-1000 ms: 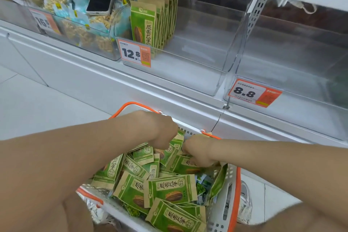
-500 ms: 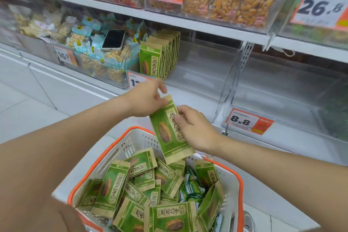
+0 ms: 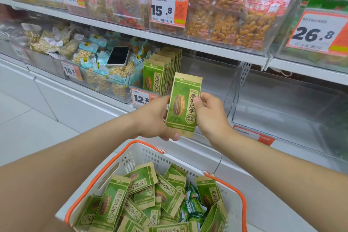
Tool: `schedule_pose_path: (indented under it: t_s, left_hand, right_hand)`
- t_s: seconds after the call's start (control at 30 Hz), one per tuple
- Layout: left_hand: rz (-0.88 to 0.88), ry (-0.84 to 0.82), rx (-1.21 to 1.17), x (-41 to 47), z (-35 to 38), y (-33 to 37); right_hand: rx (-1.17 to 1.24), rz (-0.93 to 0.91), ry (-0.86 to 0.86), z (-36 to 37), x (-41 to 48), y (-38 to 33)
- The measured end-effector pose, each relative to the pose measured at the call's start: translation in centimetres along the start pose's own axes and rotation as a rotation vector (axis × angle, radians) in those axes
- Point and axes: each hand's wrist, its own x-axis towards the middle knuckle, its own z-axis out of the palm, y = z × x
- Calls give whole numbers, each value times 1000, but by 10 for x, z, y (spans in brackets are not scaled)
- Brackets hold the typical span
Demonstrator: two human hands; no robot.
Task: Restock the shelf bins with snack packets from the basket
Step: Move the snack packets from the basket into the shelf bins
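Green sunflower-seed packet pinched upright between both hands, left hand cupping its lower left edge, right hand with thumb on its face. Lifted higher and squared up since a moment ago, well clear of the basket below the wrists. Just beyond the fingertips, standing row of matching packets in the clear shelf bin; ready, probably, for slotting in beside that row.
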Motion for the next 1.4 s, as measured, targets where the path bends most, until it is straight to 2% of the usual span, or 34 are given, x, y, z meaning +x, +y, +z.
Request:
schedule_pose_path:
  t_s: [0.13,0.27,0.37,0.47,0.53,0.63,0.73,0.87,1.1,1.4]
  left_hand:
    - [5,26,66,6,-11,-7]
    - [51,115,101,18,-23,-15]
    - [67,270,264,29,-38,-17]
    - [-27,448,431,38,-55,-17]
    - [-71,520,486,42,-64,-18]
    - [-143,529,657,44,-72,-22]
    - [-191,413,851,45,-77,-29]
    - [-176,316,1027,45,-83,-39]
    - [-84,280,999,50,-82,-49]
    - [-64,335,1024,56,-78,-50]
  right_hand:
    - [52,-14,-18,5,4,-5]
    - [-18,-185,-60,7,10,-16]
    - [-104,-343,-37,7,21,-27]
    - [-151,-494,68,7,36,-38]
    - [-188,-529,91,11,48,-39]
    - [-320,-458,61,26,72,-27]
    - [-450,-345,5,48,91,-14]
    - [-481,-218,-25,73,103,-11]
    - [-446,-171,43,96,115,-17]
    - [-421,-175,125,106,118,-18]
